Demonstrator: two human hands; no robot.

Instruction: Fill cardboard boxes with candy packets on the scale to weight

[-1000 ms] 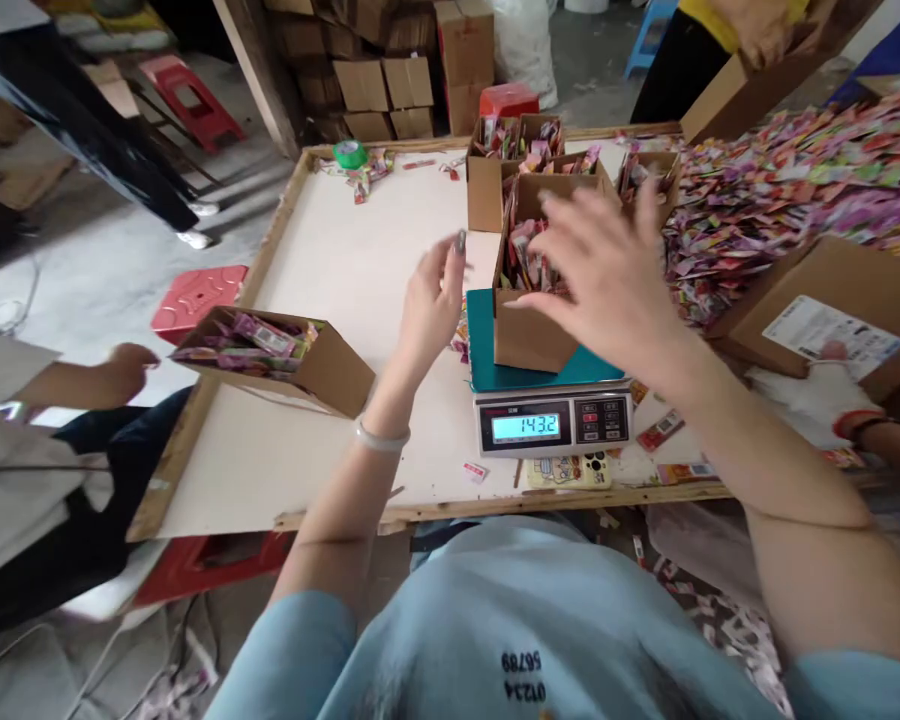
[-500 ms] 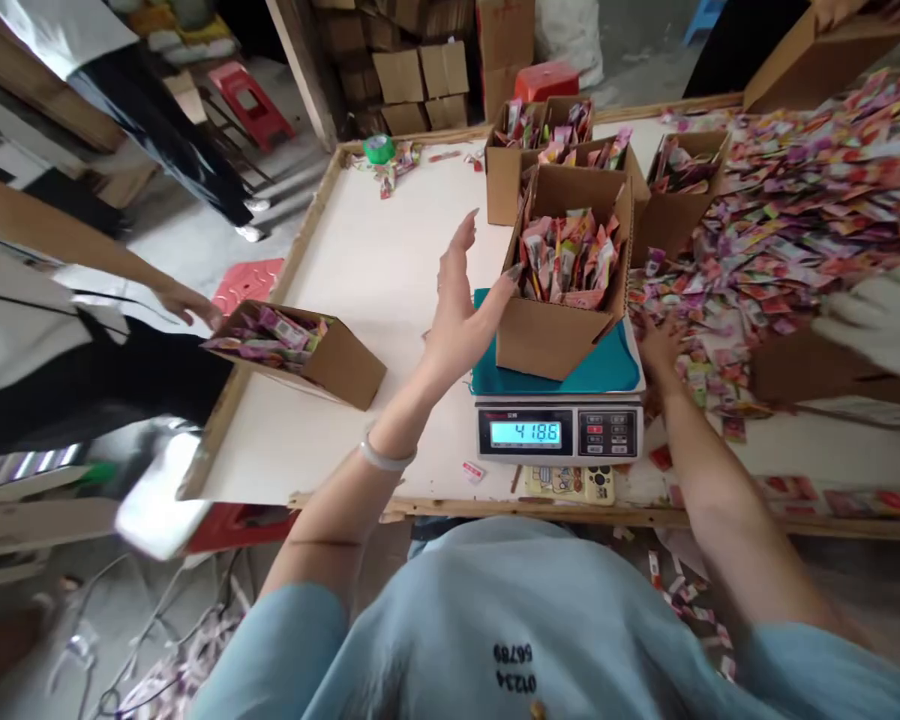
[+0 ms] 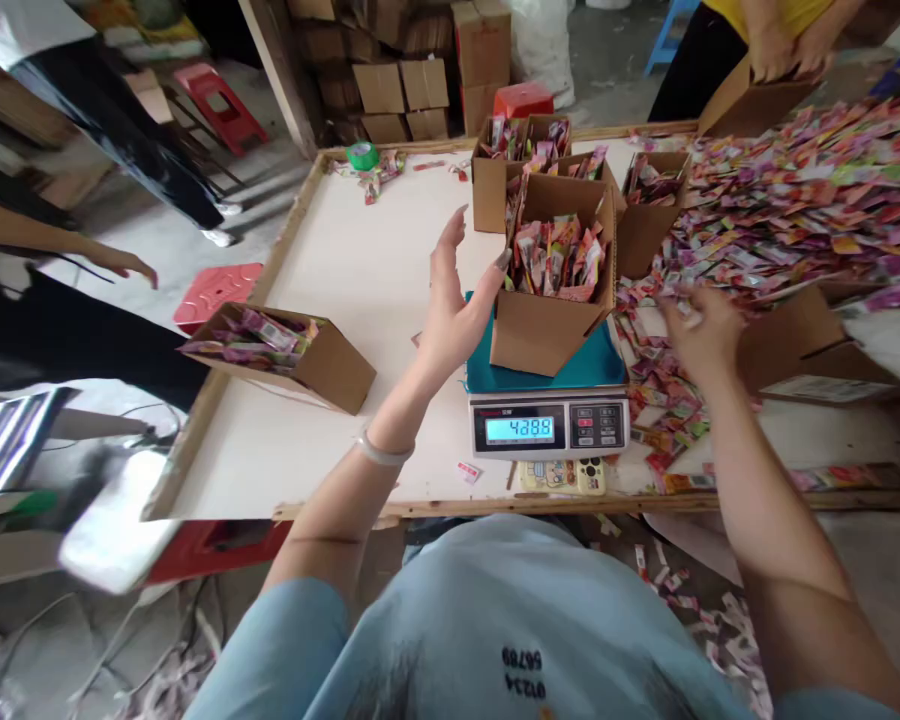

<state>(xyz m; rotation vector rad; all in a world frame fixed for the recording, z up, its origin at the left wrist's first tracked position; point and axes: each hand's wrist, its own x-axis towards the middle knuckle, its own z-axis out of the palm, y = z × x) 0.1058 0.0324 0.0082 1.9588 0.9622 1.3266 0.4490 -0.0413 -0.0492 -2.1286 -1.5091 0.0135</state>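
At the left side of the open carton (image 3: 536,335), the left hand (image 3: 454,322) is held spread, thumb by the rim, nothing gripped. Over loose packets (image 3: 656,378), the right hand (image 3: 709,335) is half curled; whether one is pinched cannot be told. The packet-filled carton is set on the scale (image 3: 568,425) between both hands, left hand nearer, opening up, long axis unclear. Display (image 3: 521,430): starts 42, rest smeared. Shirt (image 3: 450,620) printed 56789, 01234, inverted. Scale brand illegible.

The open brown cardboard box (image 3: 532,335), partly filled with small pink-and-red packets (image 3: 559,255), stands upright on the teal scale platform (image 3: 600,365). Loose multicoloured packets (image 3: 780,215) lie heaped to its right.
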